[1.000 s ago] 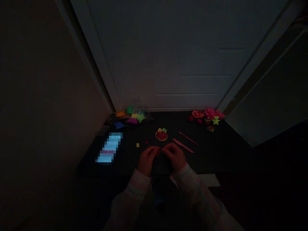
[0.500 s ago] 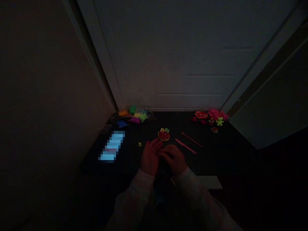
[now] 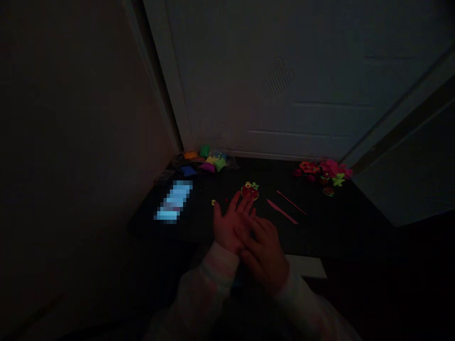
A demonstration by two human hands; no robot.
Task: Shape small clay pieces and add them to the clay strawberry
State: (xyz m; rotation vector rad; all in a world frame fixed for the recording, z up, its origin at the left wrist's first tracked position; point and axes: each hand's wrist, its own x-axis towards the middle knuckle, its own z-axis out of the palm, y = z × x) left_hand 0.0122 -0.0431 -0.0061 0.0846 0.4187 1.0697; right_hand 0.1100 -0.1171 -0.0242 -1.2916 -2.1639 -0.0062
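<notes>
In the dim head view my left hand (image 3: 229, 227) is held palm up over the table's near side, fingers spread. My right hand (image 3: 265, 251) lies across that palm with its fingers stretched out and touching it. Whether some small piece lies between the palm and fingers is hidden. Just beyond my left fingertips is a round, red-topped clay piece (image 3: 250, 191) with a pale rim and small yellow and green shapes on its far edge. A small yellow lump (image 3: 213, 202) sits beside my left thumb, and a tiny red bit (image 3: 226, 200) lies near it.
Right of my hands lie a pink plastic knife (image 3: 282, 211) and a thin pink stick (image 3: 291, 202). A blurred bright phone-like screen (image 3: 174, 202) is at left. Coloured clay packets (image 3: 207, 167) stand at the back left, pink flower shapes (image 3: 332, 168) at the back right.
My right hand has gone from pinched fingers at my left fingertips to fingers laid flat across the left palm. My left fingers have spread. The tiny red bit now shows on the table.
</notes>
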